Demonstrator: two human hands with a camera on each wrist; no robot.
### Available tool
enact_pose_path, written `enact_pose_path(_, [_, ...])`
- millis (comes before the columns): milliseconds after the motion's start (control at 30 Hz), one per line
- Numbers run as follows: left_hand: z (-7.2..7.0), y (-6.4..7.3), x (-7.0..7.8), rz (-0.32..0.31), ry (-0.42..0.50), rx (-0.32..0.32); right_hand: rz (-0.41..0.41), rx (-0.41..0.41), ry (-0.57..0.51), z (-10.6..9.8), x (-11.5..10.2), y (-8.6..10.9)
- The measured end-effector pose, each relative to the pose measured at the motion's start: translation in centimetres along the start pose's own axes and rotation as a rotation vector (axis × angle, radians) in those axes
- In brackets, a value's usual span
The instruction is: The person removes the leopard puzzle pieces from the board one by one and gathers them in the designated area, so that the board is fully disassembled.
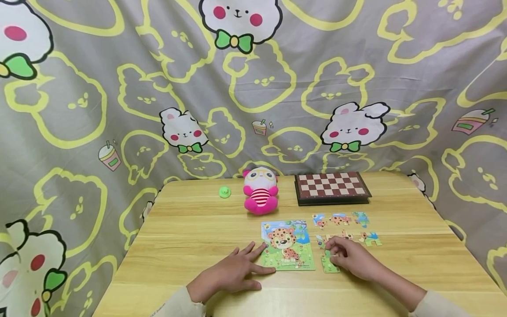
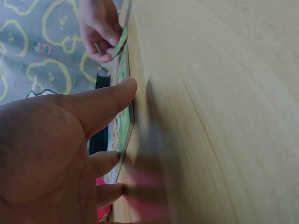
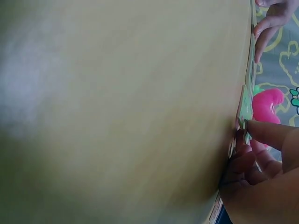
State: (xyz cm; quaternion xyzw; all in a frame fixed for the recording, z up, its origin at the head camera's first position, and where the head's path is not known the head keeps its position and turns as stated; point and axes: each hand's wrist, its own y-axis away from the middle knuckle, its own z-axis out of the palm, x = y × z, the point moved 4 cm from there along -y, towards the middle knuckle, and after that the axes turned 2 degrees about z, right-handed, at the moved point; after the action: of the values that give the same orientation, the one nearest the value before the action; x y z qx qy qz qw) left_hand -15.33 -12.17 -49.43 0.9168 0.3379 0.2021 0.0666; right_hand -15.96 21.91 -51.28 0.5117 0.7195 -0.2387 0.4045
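A square jigsaw puzzle board (image 1: 273, 259) with a spotted leopard cub picture lies flat on the wooden table. My left hand (image 1: 237, 270) rests at the board's left side, fingers spread, with fingertips touching its edge. To the right of the board, my right hand (image 1: 352, 257) pinches a green puzzle piece (image 1: 329, 264) between thumb and fingers; the left wrist view shows this piece (image 2: 121, 41) tilted up off the table. Loose puzzle pieces (image 1: 339, 219) lie in two rough rows beyond the right hand, which partly covers the nearer row.
A pink-and-white plush toy (image 1: 260, 193) sits behind the board. To its left is a small green toy (image 1: 224, 192). A checkered board game box (image 1: 332, 186) stands at the table's back right. Patterned cloth (image 1: 277, 88) hangs along the table's back and sides.
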Motion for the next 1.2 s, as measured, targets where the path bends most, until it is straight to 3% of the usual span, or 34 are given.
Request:
enact_pose_path(433, [0.1,0.0,-0.1,0.002,0.004,0.007,0.0,0.011,0.076,0.2,-0.4,0.2])
enact_pose_path(933, [0.2,0.0,-0.1,0.0,0.007,0.004,0.001,0.008,0.071,0.1,-0.5,-0.2])
enact_pose_path(1200, [0.1,0.0,-0.1,-0.002,0.012,0.005,-0.018,-0.01,0.007,0.6,-1.3,-0.9])
